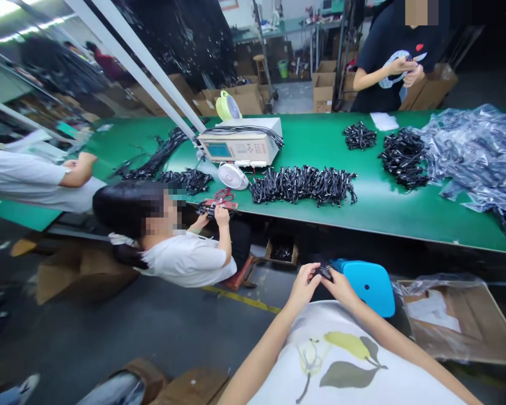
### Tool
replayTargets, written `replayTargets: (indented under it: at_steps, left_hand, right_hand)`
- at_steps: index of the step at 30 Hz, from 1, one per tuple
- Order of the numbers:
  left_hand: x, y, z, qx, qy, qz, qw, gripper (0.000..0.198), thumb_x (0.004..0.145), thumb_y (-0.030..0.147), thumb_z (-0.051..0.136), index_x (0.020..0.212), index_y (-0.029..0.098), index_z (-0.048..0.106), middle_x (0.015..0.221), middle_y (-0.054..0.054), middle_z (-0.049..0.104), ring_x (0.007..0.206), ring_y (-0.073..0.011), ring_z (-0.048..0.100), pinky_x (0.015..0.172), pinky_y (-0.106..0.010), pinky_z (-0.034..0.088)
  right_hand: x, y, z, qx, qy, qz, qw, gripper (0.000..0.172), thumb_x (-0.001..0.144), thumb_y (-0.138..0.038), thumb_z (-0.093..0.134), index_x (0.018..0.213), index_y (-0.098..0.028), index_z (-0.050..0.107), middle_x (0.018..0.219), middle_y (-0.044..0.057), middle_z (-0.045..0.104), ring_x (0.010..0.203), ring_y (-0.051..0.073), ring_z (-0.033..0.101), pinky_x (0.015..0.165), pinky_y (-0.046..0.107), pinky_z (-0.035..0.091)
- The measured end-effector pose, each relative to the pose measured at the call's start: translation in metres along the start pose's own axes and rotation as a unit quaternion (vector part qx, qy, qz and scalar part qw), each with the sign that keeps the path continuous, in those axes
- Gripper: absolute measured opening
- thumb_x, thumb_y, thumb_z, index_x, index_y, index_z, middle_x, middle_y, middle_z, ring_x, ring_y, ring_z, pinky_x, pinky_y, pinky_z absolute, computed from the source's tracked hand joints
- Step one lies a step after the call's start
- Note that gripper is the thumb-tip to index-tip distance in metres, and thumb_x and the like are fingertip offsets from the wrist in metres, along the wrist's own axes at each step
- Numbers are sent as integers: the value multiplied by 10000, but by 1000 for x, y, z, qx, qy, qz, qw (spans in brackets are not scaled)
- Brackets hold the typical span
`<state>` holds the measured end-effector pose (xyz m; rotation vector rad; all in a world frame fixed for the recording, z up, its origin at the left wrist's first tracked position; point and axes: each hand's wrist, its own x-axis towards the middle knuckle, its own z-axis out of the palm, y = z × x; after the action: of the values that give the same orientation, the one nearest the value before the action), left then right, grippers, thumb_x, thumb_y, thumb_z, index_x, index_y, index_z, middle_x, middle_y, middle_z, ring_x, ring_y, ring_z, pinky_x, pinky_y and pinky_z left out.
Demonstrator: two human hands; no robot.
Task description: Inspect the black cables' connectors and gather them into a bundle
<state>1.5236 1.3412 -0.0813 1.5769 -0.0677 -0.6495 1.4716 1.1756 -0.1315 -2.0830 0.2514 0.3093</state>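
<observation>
My left hand (304,284) and my right hand (340,286) meet in front of my body, below the table edge. Both are closed on a small black cable bundle (321,273) held between the fingertips. A blue stool (369,284) stands just behind my hands. On the green table (320,140) lies a long pile of black cable bundles (303,184), the pile nearest to me.
A cream tester box (240,143) and a small white fan (233,176) sit mid-table. More black bundles (403,156) and clear plastic bags (476,152) lie right. One seated person in white (185,256) works left; another stands far right (388,62). An open carton (459,323) is beside me.
</observation>
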Motion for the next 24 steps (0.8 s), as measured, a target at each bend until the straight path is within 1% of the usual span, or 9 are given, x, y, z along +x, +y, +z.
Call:
replayTargets:
  at_steps: [5,8,11,14,16,18,21,23,24]
  left_hand:
    - [23,-26,-66,28,62,-20,997,339,873,376,628,1144,181,681,1195,-141,677,1127,-265,624,1048,-435,448]
    - [54,-44,-73,41,104,-20,994,338,885,379,596,1141,171,668,1194,-147,680,1131,-272,622,1055,-448,435]
    - [121,-53,-34,54,118,10,991,326,901,380,564,1134,178,670,1165,-138,679,1112,-272,624,1037,-445,440]
    - [213,-50,34,79,93,70,990,283,925,347,526,1088,193,698,1116,-134,680,1050,-273,635,972,-440,468]
    - [268,-45,76,98,66,118,986,278,952,326,492,1075,213,714,1092,-125,688,1032,-264,638,950,-427,477]
    - [307,-41,104,117,56,164,978,288,972,318,472,1098,233,717,1099,-116,696,1059,-258,632,970,-419,469]
    - [333,-40,123,179,82,226,954,295,973,314,501,1186,245,691,1140,-117,701,1086,-269,618,982,-427,458]
    - [344,-38,134,306,136,275,901,355,998,318,454,1302,225,611,1184,-132,685,1098,-270,609,967,-427,472]
    - [353,-35,141,363,181,282,869,383,995,342,470,1341,211,568,1191,-132,676,1086,-268,609,948,-424,488]
  right_hand:
    - [69,41,-69,-95,86,66,990,309,983,-343,624,1241,-173,623,1244,96,634,1046,231,653,887,433,564]
    - [120,74,-129,-149,137,78,976,339,978,-338,630,1271,-169,606,1282,106,614,1087,246,639,910,458,555]
    - [176,111,-198,-188,175,70,964,343,976,-334,633,1275,-168,604,1289,107,610,1099,250,635,914,462,552]
    - [235,152,-257,-208,190,56,958,298,977,-343,634,1213,-161,629,1211,91,644,1037,225,654,886,431,559]
    - [274,178,-280,-213,184,37,959,245,980,-365,615,1118,-167,657,1120,80,679,971,210,670,867,410,558]
    - [306,200,-284,-217,165,3,962,221,970,-401,557,967,-218,681,1001,85,716,904,237,688,829,399,562]
    - [319,228,-265,-225,116,-70,965,249,891,-464,498,859,-306,688,917,102,741,866,312,709,739,414,578]
    - [306,250,-254,-230,76,-127,962,239,841,-483,506,849,-349,703,877,91,747,832,320,719,675,406,585]
    - [299,261,-254,-228,82,-168,955,256,844,-485,491,860,-360,713,865,78,748,821,312,724,654,395,588]
